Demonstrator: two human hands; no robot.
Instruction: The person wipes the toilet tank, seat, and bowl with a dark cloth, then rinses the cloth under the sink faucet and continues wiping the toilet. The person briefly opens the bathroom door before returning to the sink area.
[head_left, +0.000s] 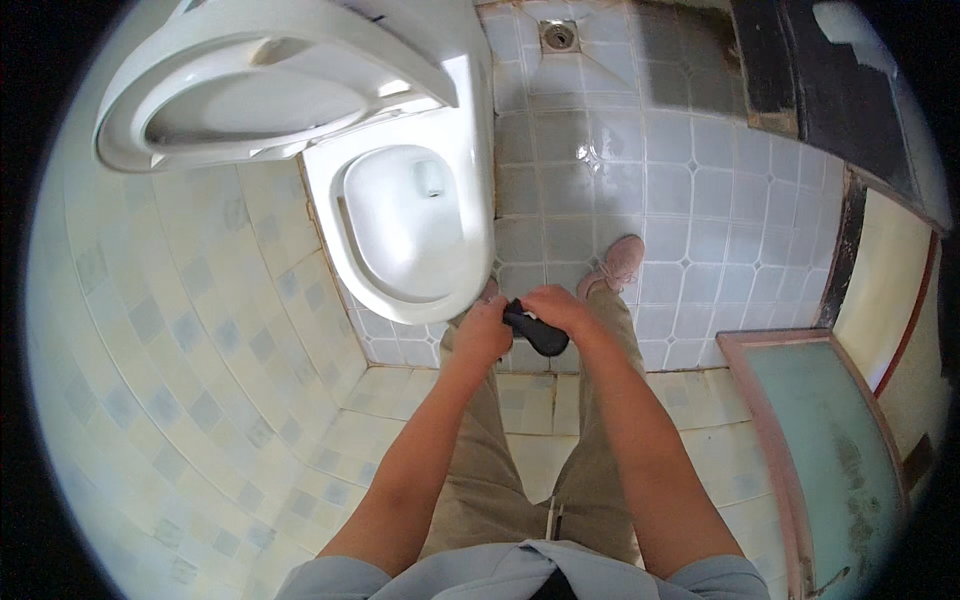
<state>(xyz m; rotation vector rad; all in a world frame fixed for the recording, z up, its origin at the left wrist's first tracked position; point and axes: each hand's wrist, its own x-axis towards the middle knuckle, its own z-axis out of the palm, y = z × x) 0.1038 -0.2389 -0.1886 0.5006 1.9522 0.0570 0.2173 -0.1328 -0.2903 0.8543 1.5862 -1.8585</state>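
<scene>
A small black object (541, 334), rounded at its lower right end, is held between both hands in front of the legs; its exact kind cannot be told. My left hand (486, 330) has its fingers closed around the object's left end. My right hand (555, 306) grips its upper edge with bent fingers. Just beyond my left hand stands a white ceramic toilet bowl (397, 232), its seat and lid (255, 90) raised. Water lies at the bottom of the bowl.
The grey tiled floor (667, 187) holds a metal floor drain (559, 36) at the top. A pink-framed frosted glass door panel (825, 420) stands at the right, below a dark panel (847, 97). Tiled walls (187, 322) rise left and behind. A pink shoe (624, 262) shows near my right hand.
</scene>
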